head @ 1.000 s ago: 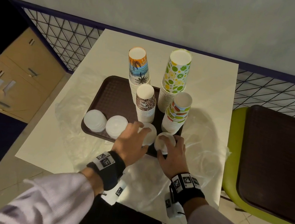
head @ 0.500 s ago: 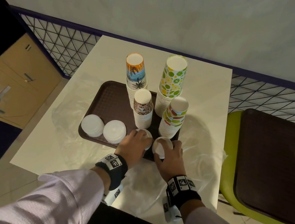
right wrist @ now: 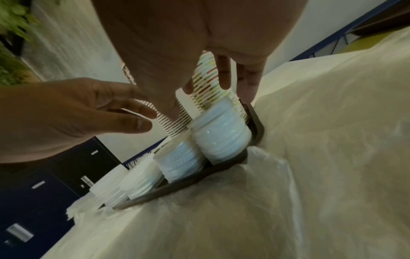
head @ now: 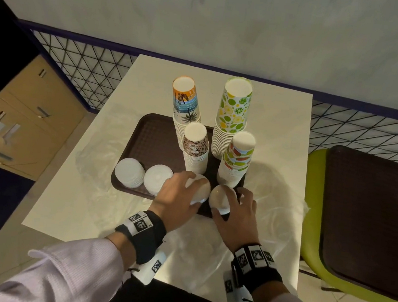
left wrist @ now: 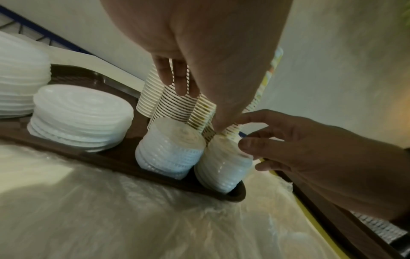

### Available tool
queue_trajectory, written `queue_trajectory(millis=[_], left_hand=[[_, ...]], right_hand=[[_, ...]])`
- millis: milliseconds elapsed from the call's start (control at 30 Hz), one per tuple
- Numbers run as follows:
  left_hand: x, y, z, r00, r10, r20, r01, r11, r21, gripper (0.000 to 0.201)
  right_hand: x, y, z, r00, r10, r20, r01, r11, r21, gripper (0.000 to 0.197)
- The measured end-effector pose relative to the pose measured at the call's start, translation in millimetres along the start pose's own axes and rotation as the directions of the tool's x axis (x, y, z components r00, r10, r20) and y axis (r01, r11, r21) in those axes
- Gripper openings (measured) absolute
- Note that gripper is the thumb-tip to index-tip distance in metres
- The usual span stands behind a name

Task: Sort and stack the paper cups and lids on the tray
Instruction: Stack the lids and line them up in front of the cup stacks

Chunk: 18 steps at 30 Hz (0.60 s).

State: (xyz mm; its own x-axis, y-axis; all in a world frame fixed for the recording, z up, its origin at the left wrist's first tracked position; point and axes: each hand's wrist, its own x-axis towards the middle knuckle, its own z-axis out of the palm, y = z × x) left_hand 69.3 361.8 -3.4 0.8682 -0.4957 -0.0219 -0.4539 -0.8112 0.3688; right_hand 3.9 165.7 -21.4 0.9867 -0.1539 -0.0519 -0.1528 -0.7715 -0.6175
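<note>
Pale plaster wall and a black wire lattice fence back a square white bench [head: 278, 125], its glossy top draped in crinkled clear plastic film [head: 269, 224].

Left hand [head: 174, 198]: its fingers [left wrist: 182, 82] spread and hang loosely over a short stack of translucent, ribbed plastic lids [head: 200, 191]. In the left wrist view they hover above the stack with only light contact at most; nothing is clasped. Right hand [head: 235, 215]: fingers gently curved around a second, similar lid stack [head: 221, 198], thumb on the near side and fingertips on the far side. Whether they actually squeeze it cannot be told.

Both lid stacks stand touching each other at the near right corner of a dark brown plastic tray [head: 153, 142] with a fine woven texture and a raised rounded rim. To their left along the near rim sit two wider, flatter stacks of white round lids [head: 157, 178] and [head: 129, 172], with concentric ridges.

Behind them stand four columns of upturned paper cups, tapered, with rolled rims forming tight ribbed bands: a short leopard-print column [head: 194, 147], a short one with coloured dashes [head: 237, 160], a tall beach-and-palm column [head: 186, 106], and a tall citrus-patterned column [head: 234, 110].

Black wristbands with square printed markers wrap both wrists above pale fabric sleeves. At right, a second brown tray [head: 371, 209] rests on a lime-green chair [head: 316, 165]. At left, tan cardboard boxes [head: 22, 109] lie on the floor.
</note>
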Motion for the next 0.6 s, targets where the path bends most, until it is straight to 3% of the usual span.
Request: queue_trajectory(millis=[200,300,367,500,533,600], left_hand=[[-4,-3,-45,0.98,-0.099,-0.17,0.073,0.985,-0.156,0.06],[3,-8,-74,0.923,-0.234,-0.305,0.117,0.927,-0.357,0.07],[14,-12,-91,0.887,-0.284,-0.363,0.124,0.906,-0.406,0.074],[44,-9,-113,0.911,-0.263,-0.319,0.14,0.922,-0.362,0.075],[51,-5,-115,0.924,-0.25,-0.29,0.141,0.926,-0.349,0.076],[63,2,-115,0.942,-0.244,-0.231,0.155,0.926,-0.345,0.076]], right_hand=[[-9,-19,-25,0.987,-0.034,-0.158,0.046,0.996,0.075,0.056],[-4,-39,-50,0.957,-0.071,-0.281,0.101,0.99,0.097,0.057],[6,-54,-70,0.917,-0.113,-0.382,0.161,0.982,0.095,0.061],[45,-71,-101,0.862,-0.125,-0.491,0.183,0.981,0.071,0.072],[53,-73,-107,0.87,-0.116,-0.478,0.174,0.982,0.077,0.074],[67,-74,-114,0.937,-0.075,-0.342,0.123,0.985,0.122,0.077]])
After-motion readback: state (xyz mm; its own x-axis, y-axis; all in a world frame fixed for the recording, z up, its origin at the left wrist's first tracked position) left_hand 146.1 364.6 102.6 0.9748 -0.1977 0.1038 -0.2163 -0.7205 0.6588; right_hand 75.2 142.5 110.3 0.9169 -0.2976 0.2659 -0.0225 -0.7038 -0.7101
